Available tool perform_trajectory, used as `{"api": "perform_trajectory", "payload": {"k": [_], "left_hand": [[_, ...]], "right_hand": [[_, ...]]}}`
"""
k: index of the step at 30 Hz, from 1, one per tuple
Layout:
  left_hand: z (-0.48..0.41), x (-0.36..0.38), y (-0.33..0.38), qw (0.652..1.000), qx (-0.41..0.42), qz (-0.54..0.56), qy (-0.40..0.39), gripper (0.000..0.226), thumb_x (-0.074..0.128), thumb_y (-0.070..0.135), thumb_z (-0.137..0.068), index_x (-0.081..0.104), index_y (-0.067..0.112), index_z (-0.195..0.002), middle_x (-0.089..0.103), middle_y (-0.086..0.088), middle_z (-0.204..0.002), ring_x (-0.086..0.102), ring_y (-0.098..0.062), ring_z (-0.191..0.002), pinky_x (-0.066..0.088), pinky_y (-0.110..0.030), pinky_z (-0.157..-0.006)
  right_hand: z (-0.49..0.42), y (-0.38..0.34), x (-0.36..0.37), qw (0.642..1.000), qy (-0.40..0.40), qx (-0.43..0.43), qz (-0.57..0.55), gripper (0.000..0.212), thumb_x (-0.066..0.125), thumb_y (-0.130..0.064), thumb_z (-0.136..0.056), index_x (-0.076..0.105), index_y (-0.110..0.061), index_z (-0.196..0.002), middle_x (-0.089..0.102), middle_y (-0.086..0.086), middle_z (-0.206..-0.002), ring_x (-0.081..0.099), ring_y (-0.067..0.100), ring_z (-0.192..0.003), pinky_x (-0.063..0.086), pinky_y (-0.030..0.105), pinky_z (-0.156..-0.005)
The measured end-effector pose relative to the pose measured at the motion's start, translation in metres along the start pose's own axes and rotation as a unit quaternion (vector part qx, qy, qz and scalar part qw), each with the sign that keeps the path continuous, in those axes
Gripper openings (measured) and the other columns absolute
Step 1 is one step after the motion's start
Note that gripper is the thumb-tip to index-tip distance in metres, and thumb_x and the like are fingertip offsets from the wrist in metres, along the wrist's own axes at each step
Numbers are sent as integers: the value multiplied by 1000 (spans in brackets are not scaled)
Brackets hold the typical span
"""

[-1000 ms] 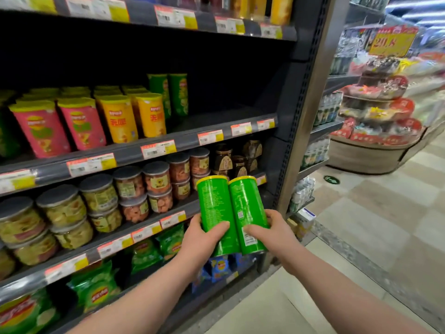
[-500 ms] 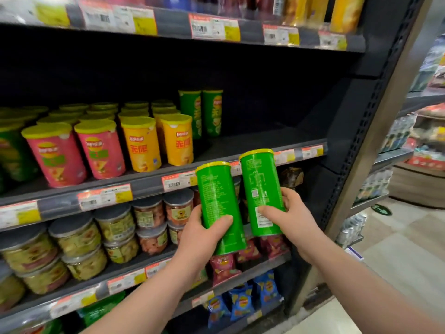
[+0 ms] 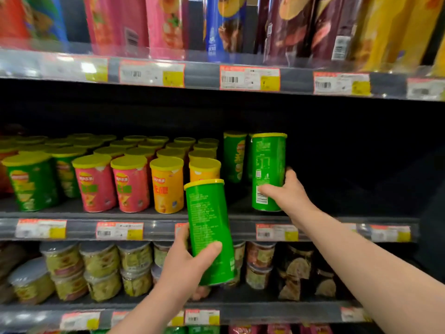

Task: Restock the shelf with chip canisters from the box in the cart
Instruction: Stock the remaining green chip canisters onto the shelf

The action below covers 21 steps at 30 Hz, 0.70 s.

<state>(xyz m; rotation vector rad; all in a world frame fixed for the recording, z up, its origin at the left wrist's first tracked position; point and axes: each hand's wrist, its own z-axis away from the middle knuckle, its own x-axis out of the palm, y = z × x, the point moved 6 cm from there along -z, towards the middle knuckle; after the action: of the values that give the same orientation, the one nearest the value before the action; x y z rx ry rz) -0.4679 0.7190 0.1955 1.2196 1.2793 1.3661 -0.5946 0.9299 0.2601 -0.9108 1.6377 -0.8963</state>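
Note:
My left hand (image 3: 190,263) grips a tall green chip canister (image 3: 208,225) with a yellow lid, held upright in front of the middle shelf's edge (image 3: 216,229). My right hand (image 3: 287,192) grips a second green canister (image 3: 268,169) over the shelf board, its base at or just above the board. Right behind it stand two more tall green canisters (image 3: 234,156). To the right of these the shelf is dark and bare. The box and the cart are out of sight.
Short yellow-lidded canisters in green, pink and orange (image 3: 131,183) fill the left half of the middle shelf. Tall snack tubes (image 3: 224,25) stand on the shelf above. Clear-lidded snack tubs (image 3: 101,268) line the shelf below. Price tags (image 3: 249,78) run along the rails.
Both hands rose and moved toward the shelf. The right hand carried its canister over the shelf board beside the green ones at the back; the left canister stayed lower, in front of the rail.

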Motion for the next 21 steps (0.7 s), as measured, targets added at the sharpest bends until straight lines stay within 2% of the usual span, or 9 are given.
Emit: {"api": "perform_trajectory", "payload": {"k": [3, 5, 8, 12, 16, 19, 21], "left_hand": [[-5, 6, 1, 999, 5, 9, 39, 33, 67, 15, -85, 49, 38, -97, 65, 7, -101, 66, -18, -92, 54, -39, -79], [-4, 10, 3, 998, 4, 25, 60, 34, 67, 14, -85, 47, 39, -98, 64, 7, -101, 65, -17, -92, 53, -37, -76], [-4, 12, 4, 995, 9, 33, 95, 40, 68, 15, -84, 46, 39, -106, 64, 6, -105, 66, -19, -93, 53, -42, -81], [-2, 11, 8, 988, 19, 34, 148, 43, 69, 18, -84, 44, 42, -109, 63, 9, -105, 66, -18, -93, 52, -44, -84], [-4, 8, 8, 984, 16, 31, 175, 35, 68, 16, -84, 46, 42, -93, 63, 9, -100, 66, -19, -90, 53, -44, -80], [-7, 7, 9, 983, 19, 49, 174, 35, 67, 14, -84, 46, 41, -91, 63, 8, -98, 66, -20, -88, 51, -37, -69], [-10, 6, 9, 983, 24, 54, 173, 35, 67, 14, -83, 47, 41, -93, 64, 6, -99, 66, -21, -90, 51, -40, -73]], "right_hand": [[-35, 3, 9, 1000, -9, -18, 2, 69, 78, -16, -70, 41, -13, -127, 54, 12, -122, 55, 29, -111, 48, 40, -95], [-52, 7, 17, 999, -23, -22, 17, 74, 80, -16, -70, 36, -10, -128, 50, 13, -126, 52, 30, -115, 46, 39, -94], [-74, 12, 31, 998, -49, -20, 31, 79, 81, -18, -70, 28, -9, -129, 48, 13, -132, 50, 31, -119, 44, 39, -97], [-91, 17, 55, 995, -86, -46, 21, 86, 84, -15, -67, 27, -6, -130, 47, 15, -132, 48, 31, -123, 40, 38, -103], [-100, 12, 69, 995, -70, -66, -8, 89, 86, -10, -63, 29, -2, -131, 46, 16, -131, 46, 28, -124, 37, 30, -98], [-106, 12, 78, 993, -102, -53, -25, 90, 78, -9, -73, 19, -5, -140, 43, 16, -136, 45, 29, -125, 37, 31, -99], [-108, 17, 80, 991, -127, -41, -23, 88, 71, -4, -77, 14, -7, -144, 41, 15, -138, 42, 29, -127, 36, 31, -102]]}}
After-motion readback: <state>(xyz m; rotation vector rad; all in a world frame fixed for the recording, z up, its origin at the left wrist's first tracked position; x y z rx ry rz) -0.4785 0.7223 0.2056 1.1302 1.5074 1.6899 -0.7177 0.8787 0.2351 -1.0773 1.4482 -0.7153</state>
